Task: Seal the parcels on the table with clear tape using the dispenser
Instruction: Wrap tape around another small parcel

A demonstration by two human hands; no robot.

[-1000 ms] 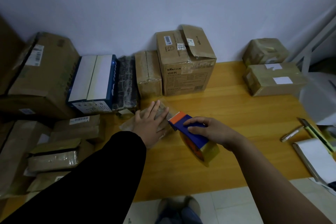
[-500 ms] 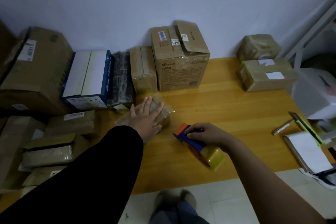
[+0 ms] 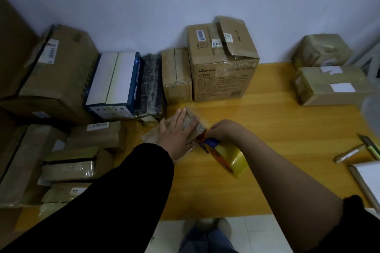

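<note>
Small brown tape-wrapped parcel (image 3: 192, 122), frame centre.
Left hand (image 3: 174, 132) lies flat on it; right hand (image 3: 225, 129) grips blue-and-orange tape dispenser (image 3: 223, 155) at its right edge.

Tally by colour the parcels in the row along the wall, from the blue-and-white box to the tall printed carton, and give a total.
Blue-and-white: 1, the blue-and-white box
Black-wrapped: 1, the black-wrapped parcel
Brown cardboard: 2, the narrow box and the tall printed carton
Total: 4
</note>
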